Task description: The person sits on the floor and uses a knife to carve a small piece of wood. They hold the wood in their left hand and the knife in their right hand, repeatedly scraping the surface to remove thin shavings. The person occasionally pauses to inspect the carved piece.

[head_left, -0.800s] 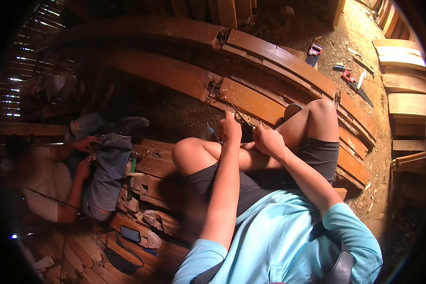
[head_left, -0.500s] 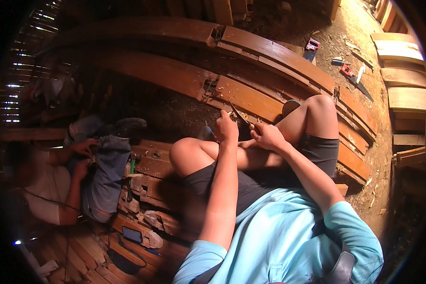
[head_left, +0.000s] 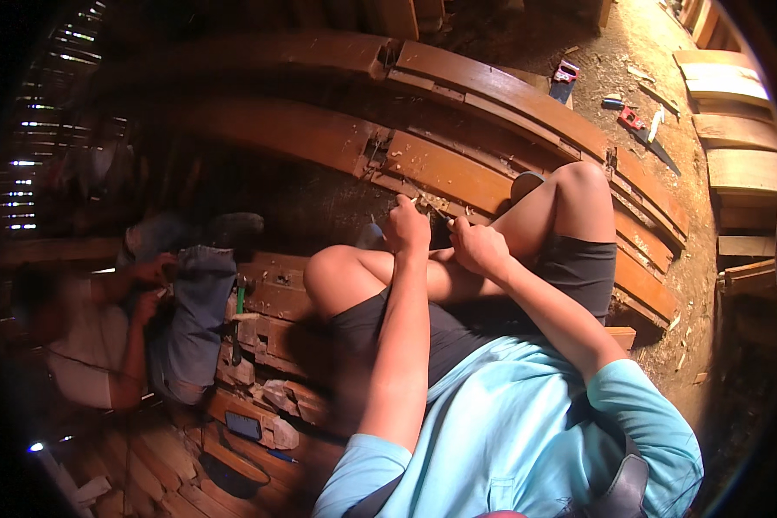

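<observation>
My right hand (head_left: 480,248) is closed around the handle of a knife (head_left: 437,209). Its thin dark blade points away and to the left, toward my other hand. In my left hand (head_left: 407,228), closed in a fist above my crossed legs, is a small pale piece of wood (head_left: 416,201); only its tip shows past the fingers. Just beyond both hands, wood shavings (head_left: 432,204) lie about a brown wooden beam (head_left: 447,175).
On the left sits another person (head_left: 95,345) in jeans, hands together over something small. A red-handled saw (head_left: 649,140) and a second saw (head_left: 565,79) lie on the ground at the far right, near stacked planks (head_left: 745,168). A phone (head_left: 243,425) rests on timber at lower left.
My right hand has turned and come slightly left and down, and the knife blade now lies lower and flatter. My left hand has shifted slightly left. Both hands keep their hold.
</observation>
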The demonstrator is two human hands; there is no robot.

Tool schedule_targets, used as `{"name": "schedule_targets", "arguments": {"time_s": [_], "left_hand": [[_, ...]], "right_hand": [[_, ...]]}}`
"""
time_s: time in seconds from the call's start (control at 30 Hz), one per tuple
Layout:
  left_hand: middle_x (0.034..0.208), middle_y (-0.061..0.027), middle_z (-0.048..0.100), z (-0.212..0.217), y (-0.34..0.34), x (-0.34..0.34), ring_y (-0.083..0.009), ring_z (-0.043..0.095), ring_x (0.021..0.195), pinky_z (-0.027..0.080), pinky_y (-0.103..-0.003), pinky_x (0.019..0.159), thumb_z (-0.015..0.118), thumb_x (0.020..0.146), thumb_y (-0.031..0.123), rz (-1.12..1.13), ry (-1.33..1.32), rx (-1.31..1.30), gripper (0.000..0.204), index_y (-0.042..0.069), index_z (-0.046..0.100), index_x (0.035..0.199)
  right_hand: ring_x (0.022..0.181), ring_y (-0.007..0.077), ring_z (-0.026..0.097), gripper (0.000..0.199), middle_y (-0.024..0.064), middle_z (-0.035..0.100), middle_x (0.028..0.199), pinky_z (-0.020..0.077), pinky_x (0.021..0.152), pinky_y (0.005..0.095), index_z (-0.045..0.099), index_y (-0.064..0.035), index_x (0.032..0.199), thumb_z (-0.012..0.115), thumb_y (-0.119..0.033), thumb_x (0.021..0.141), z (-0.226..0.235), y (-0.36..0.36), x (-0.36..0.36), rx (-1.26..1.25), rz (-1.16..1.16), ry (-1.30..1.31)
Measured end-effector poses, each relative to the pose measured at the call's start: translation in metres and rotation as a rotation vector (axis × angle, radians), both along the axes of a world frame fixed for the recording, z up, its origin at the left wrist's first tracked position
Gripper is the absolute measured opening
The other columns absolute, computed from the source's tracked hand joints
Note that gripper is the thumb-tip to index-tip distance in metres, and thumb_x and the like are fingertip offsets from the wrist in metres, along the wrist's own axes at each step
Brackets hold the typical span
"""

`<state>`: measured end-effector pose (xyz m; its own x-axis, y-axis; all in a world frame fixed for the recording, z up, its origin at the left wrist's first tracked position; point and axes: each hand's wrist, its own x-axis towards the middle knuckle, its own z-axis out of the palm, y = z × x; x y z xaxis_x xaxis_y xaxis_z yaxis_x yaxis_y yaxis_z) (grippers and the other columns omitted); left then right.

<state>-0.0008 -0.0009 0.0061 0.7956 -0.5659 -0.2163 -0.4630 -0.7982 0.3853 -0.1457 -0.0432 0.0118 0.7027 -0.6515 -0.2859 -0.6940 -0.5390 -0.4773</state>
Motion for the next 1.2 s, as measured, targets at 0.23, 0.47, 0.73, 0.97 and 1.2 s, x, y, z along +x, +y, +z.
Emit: {"name": "schedule_targets", "arguments": {"time_s": [0.23,0.47,0.73,0.97,1.2], "left_hand": [[0.088,-0.0215,0.066,-0.005,0.004,-0.003,-0.0399,0.064,0.088,0.051,-0.048,0.074,0.053,0.089,0.016,0.044,0.035,-0.025,0.016,0.003,0.058,0.096],[0.092,-0.0214,0.066,-0.003,0.003,-0.002,-0.0403,0.062,0.091,0.049,-0.048,0.077,0.053,0.089,0.027,0.179,0.107,-0.115,0.025,0.004,0.06,0.096],[0.087,-0.0225,0.066,0.013,0.0,-0.001,-0.0419,0.064,0.084,0.052,-0.052,0.07,0.046,0.09,0.02,0.174,0.135,-0.16,0.021,0.007,0.06,0.099],[0.077,-0.0207,0.065,-0.021,0.007,0.0,-0.0413,0.065,0.074,0.052,-0.051,0.061,0.049,0.088,0.019,0.206,0.076,-0.226,0.017,0.007,0.059,0.093],[0.079,-0.0207,0.066,-0.038,0.007,0.002,-0.04,0.066,0.078,0.054,-0.05,0.066,0.048,0.087,0.019,0.179,0.109,-0.193,0.02,0.004,0.06,0.094]], "right_hand": [[0.073,0.0416,0.064,0.027,0.0223,0.065,0.076,0.0506,0.066,0.0523,0.052,-0.0061,0.099,0.053,-0.031,0.088,0.01,0.002,-0.004,0.018,-0.022,0.028],[0.071,0.0422,0.064,0.028,0.0225,0.065,0.075,0.05,0.063,0.0531,0.051,-0.0061,0.099,0.053,-0.032,0.088,0.002,0.002,-0.005,-0.007,-0.038,0.02],[0.076,0.0424,0.064,0.033,0.0233,0.066,0.081,0.0498,0.065,0.0531,0.054,-0.0047,0.104,0.054,-0.034,0.088,-0.007,0.001,-0.004,-0.092,0.016,-0.062],[0.075,0.045,0.061,0.022,0.0259,0.063,0.084,0.0488,0.064,0.053,0.052,-0.0016,0.093,0.055,-0.022,0.086,-0.003,0.012,0.0,-0.14,0.072,-0.093],[0.078,0.0451,0.063,0.025,0.0272,0.063,0.087,0.0498,0.067,0.0532,0.053,-0.0046,0.099,0.053,-0.026,0.088,-0.015,0.008,-0.002,-0.119,0.083,-0.101]]}}
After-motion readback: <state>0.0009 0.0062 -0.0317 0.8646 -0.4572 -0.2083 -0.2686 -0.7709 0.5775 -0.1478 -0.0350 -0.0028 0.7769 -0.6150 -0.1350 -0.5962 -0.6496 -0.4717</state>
